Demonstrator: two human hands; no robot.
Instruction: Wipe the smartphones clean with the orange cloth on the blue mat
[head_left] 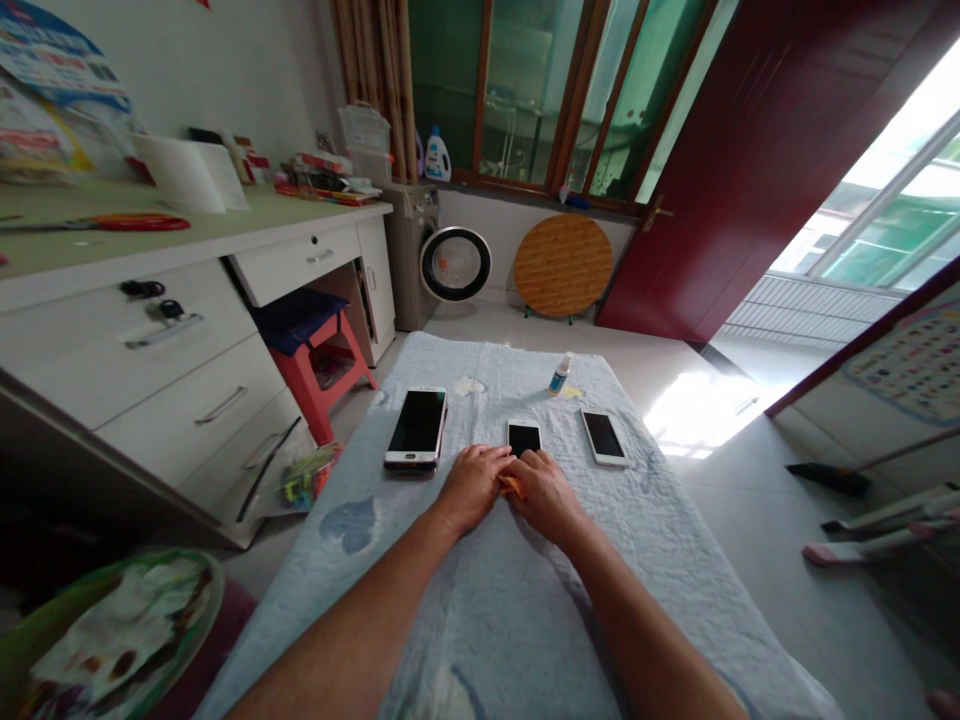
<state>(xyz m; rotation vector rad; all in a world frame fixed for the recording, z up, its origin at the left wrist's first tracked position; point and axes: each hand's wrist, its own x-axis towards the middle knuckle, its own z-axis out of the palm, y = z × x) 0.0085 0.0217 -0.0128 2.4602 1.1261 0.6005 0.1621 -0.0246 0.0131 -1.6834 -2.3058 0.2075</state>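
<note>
A white smartphone (524,432) with a dark screen lies in the middle of the cloth-covered table, its lower part hidden by my hands. My left hand (474,484) is closed at its lower left edge, gripping it there. An orange cloth (513,486) is bunched under my right hand (543,494), whose bent fingers press it against the phone's lower end. Left of my hands, a larger white phone (417,424) lies atop a darker device. Another white phone (604,437) lies at the right. Behind them stands a small spray bottle (560,374) with a blue label.
A pale blue patterned cloth (450,620) covers the table. Along the left are a white desk (187,350), a red stool (322,365) and a waste bin (214,600). A washing machine (412,255) with its door open and a round wooden tabletop (564,265) stand behind.
</note>
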